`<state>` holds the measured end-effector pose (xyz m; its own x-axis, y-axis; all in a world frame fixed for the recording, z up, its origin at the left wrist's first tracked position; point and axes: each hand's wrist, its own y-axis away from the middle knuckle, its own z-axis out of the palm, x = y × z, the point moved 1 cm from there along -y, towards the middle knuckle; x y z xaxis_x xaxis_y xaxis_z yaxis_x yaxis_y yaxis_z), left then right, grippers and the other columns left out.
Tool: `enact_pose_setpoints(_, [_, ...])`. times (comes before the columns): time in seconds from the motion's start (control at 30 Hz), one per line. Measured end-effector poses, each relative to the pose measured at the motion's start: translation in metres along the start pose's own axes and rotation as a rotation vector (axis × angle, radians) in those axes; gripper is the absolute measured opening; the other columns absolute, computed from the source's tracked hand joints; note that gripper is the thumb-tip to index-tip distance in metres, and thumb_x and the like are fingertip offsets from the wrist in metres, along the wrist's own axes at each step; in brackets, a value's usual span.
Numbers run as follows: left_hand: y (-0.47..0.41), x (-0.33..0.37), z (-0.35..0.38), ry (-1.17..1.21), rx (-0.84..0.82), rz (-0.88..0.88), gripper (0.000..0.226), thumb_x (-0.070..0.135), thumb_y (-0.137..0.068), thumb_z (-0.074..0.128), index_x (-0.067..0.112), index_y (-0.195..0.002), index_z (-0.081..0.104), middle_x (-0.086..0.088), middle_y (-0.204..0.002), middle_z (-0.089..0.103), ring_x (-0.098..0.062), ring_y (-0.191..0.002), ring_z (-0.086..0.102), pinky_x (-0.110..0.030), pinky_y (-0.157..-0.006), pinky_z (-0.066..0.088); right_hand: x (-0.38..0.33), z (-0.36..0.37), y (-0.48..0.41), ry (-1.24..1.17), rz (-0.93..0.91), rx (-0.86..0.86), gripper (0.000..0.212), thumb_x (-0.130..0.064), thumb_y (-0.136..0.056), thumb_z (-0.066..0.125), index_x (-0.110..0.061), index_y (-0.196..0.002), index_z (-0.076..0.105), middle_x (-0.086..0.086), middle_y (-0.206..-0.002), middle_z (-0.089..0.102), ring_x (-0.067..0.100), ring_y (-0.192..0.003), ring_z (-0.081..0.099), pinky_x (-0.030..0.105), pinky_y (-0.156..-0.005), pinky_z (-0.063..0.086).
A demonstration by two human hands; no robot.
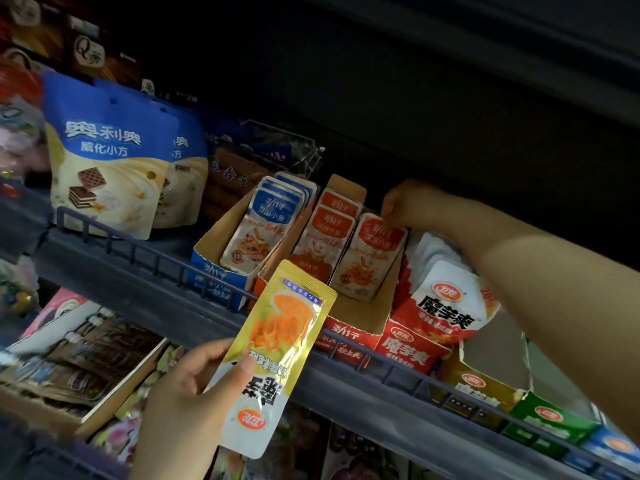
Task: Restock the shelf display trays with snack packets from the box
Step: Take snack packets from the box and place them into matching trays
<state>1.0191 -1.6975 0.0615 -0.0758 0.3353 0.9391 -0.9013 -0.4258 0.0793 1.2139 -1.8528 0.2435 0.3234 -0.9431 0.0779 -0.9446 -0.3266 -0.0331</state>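
Our left hand [187, 393] pinches a light, limp, slippery yellow foil snack packet [277, 355] by its lower half, below the red cardboard display tray [349, 336]. Our right hand [405, 202] nips the top edge of an orange-and-white fish-snack packet [369, 256] in that tray; stiff seams give the best hold.

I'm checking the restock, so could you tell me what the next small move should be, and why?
Probably let the right hand seat the red packet upright in the red tray: fingers pinch its top edge while it leans beside the row.
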Motion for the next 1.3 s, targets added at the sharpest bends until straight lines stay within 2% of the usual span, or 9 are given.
enact_pose_setpoints(0.1, [0.0, 0.0, 0.001, 0.031, 0.003, 0.0, 0.017, 0.001, -0.076, 0.065, 0.017, -0.077, 0.064, 0.003, -0.057, 0.069, -0.025, -0.064, 0.064, -0.031, -0.053, 0.047, 0.003, 0.003, 0.0, -0.032, -0.019, -0.005, 0.023, -0.01, -0.085, 0.06, -0.008, -0.108, 0.06, 0.008, -0.114, 0.057, 0.018, -0.094, 0.051, 0.014, -0.061, 0.034])
enact_pose_setpoints(0.2, [0.001, 0.002, 0.003, 0.054, -0.003, -0.023, 0.018, 0.0, -0.076, 0.065, 0.018, -0.075, 0.063, 0.0, -0.057, 0.069, -0.028, -0.066, 0.063, -0.035, -0.061, 0.049, 0.003, -0.003, 0.003, -0.102, -0.013, 0.031, 0.027, -0.01, -0.085, 0.061, -0.009, -0.112, 0.057, 0.006, -0.11, 0.055, 0.015, -0.093, 0.049, 0.015, -0.062, 0.036])
enact_pose_setpoints(0.3, [0.004, 0.004, 0.006, 0.049, -0.008, -0.024, 0.018, 0.001, -0.077, 0.065, 0.019, -0.075, 0.064, 0.001, -0.058, 0.07, -0.02, -0.053, 0.065, -0.033, -0.057, 0.049, 0.003, -0.01, 0.011, -0.157, -0.02, 0.087, 0.03, -0.01, -0.085, 0.061, -0.009, -0.114, 0.056, 0.008, -0.116, 0.056, 0.022, -0.104, 0.053, 0.024, -0.078, 0.04])
enact_pose_setpoints(0.43, [0.009, 0.006, 0.007, 0.073, -0.021, -0.017, 0.018, 0.0, -0.079, 0.062, 0.017, -0.077, 0.064, 0.003, -0.057, 0.069, -0.01, -0.045, 0.064, -0.029, -0.055, 0.045, -0.002, -0.018, 0.026, -0.106, -0.054, 0.112, 0.027, -0.013, -0.086, 0.06, -0.01, -0.112, 0.058, 0.008, -0.117, 0.058, 0.021, -0.107, 0.054, 0.025, -0.083, 0.038])
enact_pose_setpoints(0.73, [0.027, 0.015, 0.013, 0.227, -0.094, -0.097, 0.021, -0.001, -0.077, 0.054, 0.014, -0.089, 0.064, -0.007, -0.068, 0.071, -0.022, -0.056, 0.066, -0.031, -0.052, 0.048, -0.028, -0.03, 0.1, -0.247, -0.347, 0.334, 0.01, -0.017, -0.087, 0.057, -0.023, -0.094, 0.058, -0.016, -0.085, 0.054, -0.005, -0.077, 0.051, 0.006, -0.065, 0.042])
enact_pose_setpoints(0.87, [0.046, 0.023, 0.027, 0.195, -0.196, -0.051, 0.029, -0.006, -0.07, 0.058, 0.019, -0.07, 0.072, -0.005, -0.064, 0.071, -0.016, -0.052, 0.067, -0.025, -0.042, 0.052, -0.044, -0.023, 0.15, -0.265, -0.529, 0.246, 0.026, -0.021, -0.083, 0.061, -0.02, -0.109, 0.059, -0.022, -0.09, 0.053, -0.004, -0.083, 0.053, 0.004, -0.077, 0.04])
enact_pose_setpoints(1.03, [0.079, 0.031, 0.047, -0.054, -0.379, 0.066, 0.046, -0.011, -0.075, 0.061, 0.028, -0.053, 0.073, 0.005, -0.062, 0.071, -0.001, -0.054, 0.065, -0.01, -0.047, 0.047, -0.042, 0.001, 0.198, -0.089, -0.561, -0.05, 0.047, -0.028, -0.085, 0.06, -0.028, -0.13, 0.046, -0.014, -0.122, 0.056, -0.002, -0.108, 0.05, 0.014, -0.091, 0.04])
enact_pose_setpoints(1.2, [0.101, 0.019, 0.066, -0.253, -0.427, 0.112, 0.05, -0.006, -0.072, 0.068, 0.037, -0.047, 0.068, 0.015, -0.06, 0.069, 0.002, -0.055, 0.064, -0.01, -0.049, 0.048, -0.012, 0.033, 0.231, -0.199, -0.411, -0.151, 0.021, -0.019, -0.088, 0.058, -0.019, -0.107, 0.065, -0.014, -0.091, 0.063, -0.004, -0.076, 0.052, 0.006, -0.068, 0.04])
enact_pose_setpoints(1.3, [0.108, 0.01, 0.076, -0.247, -0.403, 0.102, 0.038, -0.001, -0.071, 0.071, 0.037, -0.072, 0.066, 0.011, -0.067, 0.07, -0.004, -0.057, 0.065, -0.014, -0.05, 0.051, 0.012, 0.049, 0.249, -0.341, -0.279, -0.129, 0.01, -0.018, -0.085, 0.061, -0.017, -0.093, 0.068, -0.022, -0.072, 0.053, -0.008, -0.062, 0.052, 0.003, -0.063, 0.039])
